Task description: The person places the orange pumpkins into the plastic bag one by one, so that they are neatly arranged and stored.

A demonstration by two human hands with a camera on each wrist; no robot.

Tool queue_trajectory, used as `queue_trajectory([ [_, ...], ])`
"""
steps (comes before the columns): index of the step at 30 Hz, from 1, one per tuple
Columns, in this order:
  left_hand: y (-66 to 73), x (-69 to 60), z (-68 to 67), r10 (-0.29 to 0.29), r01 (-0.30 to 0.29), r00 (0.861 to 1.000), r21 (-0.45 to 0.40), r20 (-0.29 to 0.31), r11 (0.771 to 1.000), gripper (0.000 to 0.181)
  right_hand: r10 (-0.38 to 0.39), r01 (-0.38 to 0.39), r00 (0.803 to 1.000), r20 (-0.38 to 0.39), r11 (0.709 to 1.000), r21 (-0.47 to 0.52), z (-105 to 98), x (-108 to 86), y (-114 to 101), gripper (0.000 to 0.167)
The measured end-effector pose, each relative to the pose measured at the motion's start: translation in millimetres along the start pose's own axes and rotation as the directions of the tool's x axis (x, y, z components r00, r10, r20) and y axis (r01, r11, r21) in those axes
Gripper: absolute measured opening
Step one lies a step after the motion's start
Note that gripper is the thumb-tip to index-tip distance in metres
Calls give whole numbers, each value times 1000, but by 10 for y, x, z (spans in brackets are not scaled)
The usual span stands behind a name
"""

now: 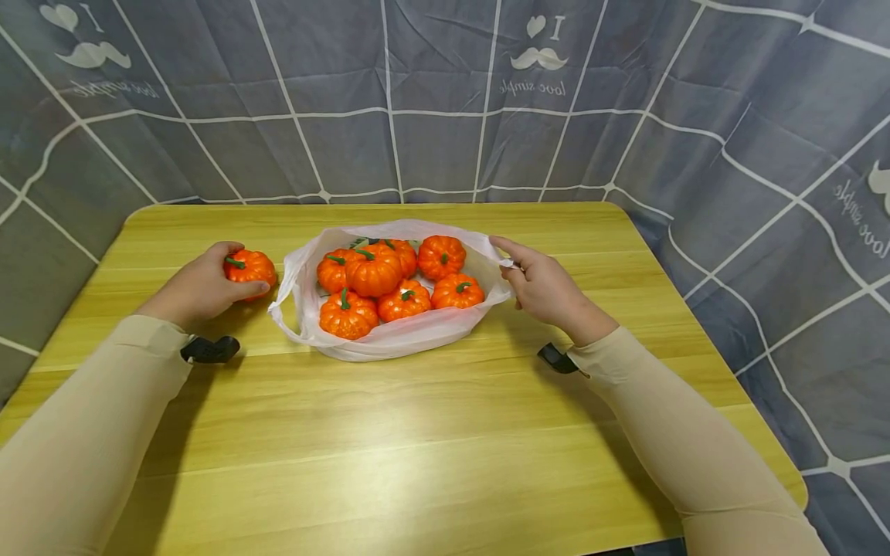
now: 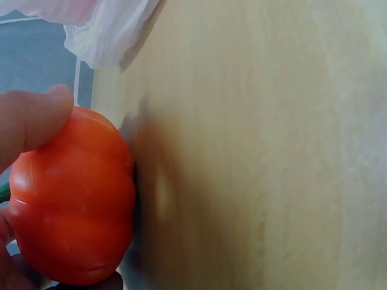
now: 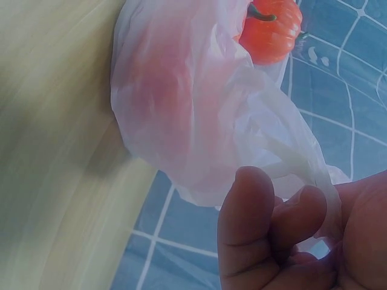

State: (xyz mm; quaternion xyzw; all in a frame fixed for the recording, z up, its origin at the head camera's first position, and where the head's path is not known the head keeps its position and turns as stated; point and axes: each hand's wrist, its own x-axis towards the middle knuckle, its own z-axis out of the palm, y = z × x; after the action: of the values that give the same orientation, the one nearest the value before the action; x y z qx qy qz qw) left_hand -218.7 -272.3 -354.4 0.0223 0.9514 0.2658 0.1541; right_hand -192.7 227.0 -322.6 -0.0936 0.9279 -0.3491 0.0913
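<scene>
A white plastic bag (image 1: 389, 347) lies wide open in the middle of the table, holding several small orange pumpkins with green stems, one pumpkin (image 1: 374, 272) resting on top of others. My left hand (image 1: 204, 284) grips a single orange pumpkin (image 1: 252, 272) to the left of the bag. In the left wrist view its thumb presses on one side of the pumpkin (image 2: 75, 196), with fingertips beneath. At the bag's right end, my right hand (image 1: 545, 287) holds the bag's handle; in the right wrist view the fingers (image 3: 248, 211) curl round the thin plastic strap.
The wooden table (image 1: 389, 455) has rounded corners. A grey-blue curtain (image 1: 445, 147) with white grid lines hangs behind it and along both sides. A dark wrist device (image 1: 211, 350) sits at the left sleeve, another device (image 1: 558, 358) at the right.
</scene>
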Motion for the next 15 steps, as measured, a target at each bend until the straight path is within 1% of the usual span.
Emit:
queue_trajectory([
  [4,8,1,-5,11,-11,999,1,-39,1000,105,-4,4,1000,-2,1000,0,3,0,-1,53],
  [7,57,-7,-25,25,-26,995,-14,-95,1000,103,-8,8,1000,-3,1000,-2,3,0,-5,53],
  [10,140,-26,-57,42,-49,985,-42,-165,998,100,-15,15,1000,-6,1000,-7,5,0,-9,53],
  [15,327,-81,-120,62,-93,962,-104,-265,990,96,-26,26,1000,-10,1000,-12,8,1,-15,53],
])
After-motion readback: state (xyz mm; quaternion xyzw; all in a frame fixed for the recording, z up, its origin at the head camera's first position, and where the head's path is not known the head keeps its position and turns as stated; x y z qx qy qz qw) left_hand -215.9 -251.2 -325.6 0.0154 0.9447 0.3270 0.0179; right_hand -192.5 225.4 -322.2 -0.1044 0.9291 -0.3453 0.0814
